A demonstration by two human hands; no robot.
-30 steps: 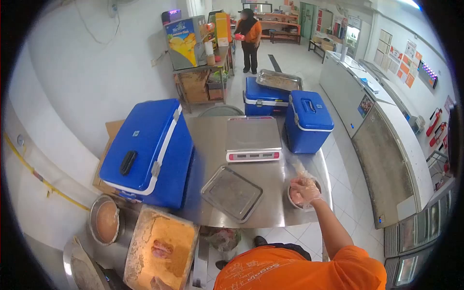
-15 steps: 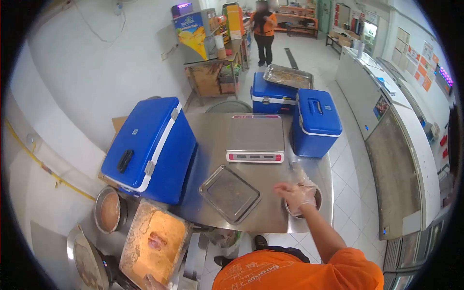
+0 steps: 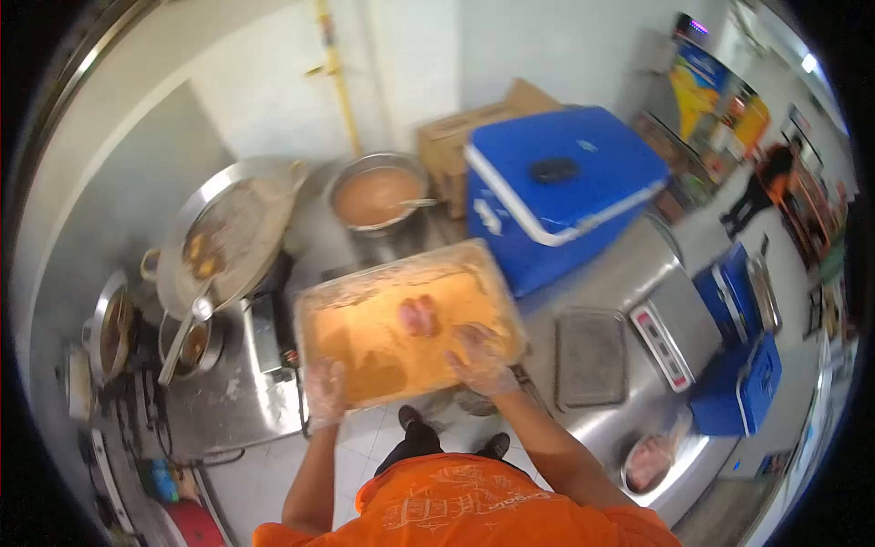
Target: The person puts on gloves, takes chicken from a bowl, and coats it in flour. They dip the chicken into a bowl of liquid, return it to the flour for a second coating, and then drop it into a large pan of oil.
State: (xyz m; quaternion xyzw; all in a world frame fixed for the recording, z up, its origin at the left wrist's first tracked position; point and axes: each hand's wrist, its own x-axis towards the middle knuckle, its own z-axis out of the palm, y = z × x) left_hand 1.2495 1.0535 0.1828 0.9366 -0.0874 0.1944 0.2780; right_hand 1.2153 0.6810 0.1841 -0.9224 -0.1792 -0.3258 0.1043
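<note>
A large rectangular tray (image 3: 410,263) holds orange-yellow powder (image 3: 365,342), with pieces of raw meat (image 3: 417,314) lying on it near the middle. My left hand (image 3: 325,390), in a clear plastic glove, is at the tray's near left corner; its fingers are apart and nothing shows in it. Over the right part of the powder is my right hand (image 3: 481,357), also gloved, fingers spread and empty, to the right of the meat. Further right, a round metal bowl (image 3: 647,462) contains more raw meat.
Behind the tray stand a pot of brownish liquid (image 3: 376,194) and a blue cooler (image 3: 565,173). A wide pan (image 3: 232,232) and smaller pans are left. An empty metal tray (image 3: 591,357) and scale (image 3: 663,346) are right. A person (image 3: 775,178) stands far right.
The view has swung left. My right hand has left the metal bowl and is now over the powder tray. More of my left hand shows, at the tray's corner.
</note>
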